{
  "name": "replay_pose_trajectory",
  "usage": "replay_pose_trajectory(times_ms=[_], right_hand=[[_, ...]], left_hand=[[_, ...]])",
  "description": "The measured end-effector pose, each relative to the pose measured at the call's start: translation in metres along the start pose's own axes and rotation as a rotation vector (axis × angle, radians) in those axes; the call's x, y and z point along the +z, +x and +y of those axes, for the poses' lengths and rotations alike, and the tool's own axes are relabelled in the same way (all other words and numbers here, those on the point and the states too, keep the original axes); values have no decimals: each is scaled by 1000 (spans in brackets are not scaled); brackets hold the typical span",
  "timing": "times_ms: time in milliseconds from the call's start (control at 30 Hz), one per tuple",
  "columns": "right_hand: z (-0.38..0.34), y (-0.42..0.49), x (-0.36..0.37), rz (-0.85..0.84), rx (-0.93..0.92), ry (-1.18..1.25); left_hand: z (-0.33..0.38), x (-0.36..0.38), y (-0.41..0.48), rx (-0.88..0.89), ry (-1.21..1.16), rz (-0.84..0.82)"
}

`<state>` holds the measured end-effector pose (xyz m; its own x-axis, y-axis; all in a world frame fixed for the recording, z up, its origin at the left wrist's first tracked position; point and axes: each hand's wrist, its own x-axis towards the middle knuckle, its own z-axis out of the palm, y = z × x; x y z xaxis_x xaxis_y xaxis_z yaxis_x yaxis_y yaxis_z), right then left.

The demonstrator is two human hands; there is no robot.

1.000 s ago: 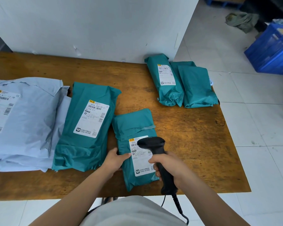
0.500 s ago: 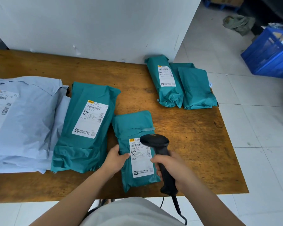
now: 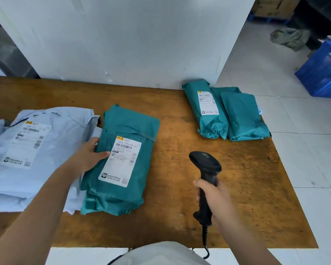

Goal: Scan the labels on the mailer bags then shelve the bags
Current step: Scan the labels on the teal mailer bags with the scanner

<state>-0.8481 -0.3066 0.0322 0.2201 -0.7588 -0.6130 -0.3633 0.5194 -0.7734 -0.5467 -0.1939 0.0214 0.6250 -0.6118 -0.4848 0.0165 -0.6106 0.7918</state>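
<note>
Below, wooden table [image 3: 180,115] (teal bags [image 3: 145,169]), white wall [image 3: 141,44].

A worn wooden table [image 3: 237,188] fronts a white wall [image 3: 141,44]; blue crates [image 3: 321,73] sit on tiled floor [image 3: 304,159].

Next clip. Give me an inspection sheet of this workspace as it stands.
Surface: wooden table, worn and stained.
Job's things: top teal bag label-up on lower teal bag; labelled teal bag and plain teal bag far right; pale blue bags left.
Clutter: nothing seen.
Hands: left hand holds top teal bag's edge; right hand grips scanner.
Cables: scanner cable hangs off the near edge.
Surroundings: white wall, tiled floor, blue crate.
</note>
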Motion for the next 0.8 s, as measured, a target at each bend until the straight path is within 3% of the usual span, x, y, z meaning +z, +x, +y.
replay_pose_trajectory(times_ms=[67, 167, 333, 400, 467, 533, 567, 633, 700, 800], right_hand=[[1, 0, 5, -16, 14, -9], [2, 1, 8, -12, 19, -14], [-4, 4, 10, 33, 30, 30], [-10, 4, 11, 44, 26, 36], [-16, 5, 7, 46, -2, 19], [-21, 9, -3, 48, -33, 5], [-24, 12, -10, 51, -43, -2], [-30, 20, -26, 65, -52, -7], [-34, 27, -42, 81, -50, 1], [-38, 39, -60, 77, -17, 28]], left_hand=[[-9, 6, 7, -45, 133, 45], [-3, 8, 9, -25, 241, 286], [30, 18, -10, 274, 391, 536], [50, 34, -16, 506, 361, 535], [65, 61, -16, 720, 315, 417], [70, 98, -9, 808, 594, 267], [67, 115, -3, 723, 846, 190], [51, 135, 11, 363, 1214, 51], [30, 137, 17, 151, 1219, 62], [9, 134, 9, 117, 1040, 247]])
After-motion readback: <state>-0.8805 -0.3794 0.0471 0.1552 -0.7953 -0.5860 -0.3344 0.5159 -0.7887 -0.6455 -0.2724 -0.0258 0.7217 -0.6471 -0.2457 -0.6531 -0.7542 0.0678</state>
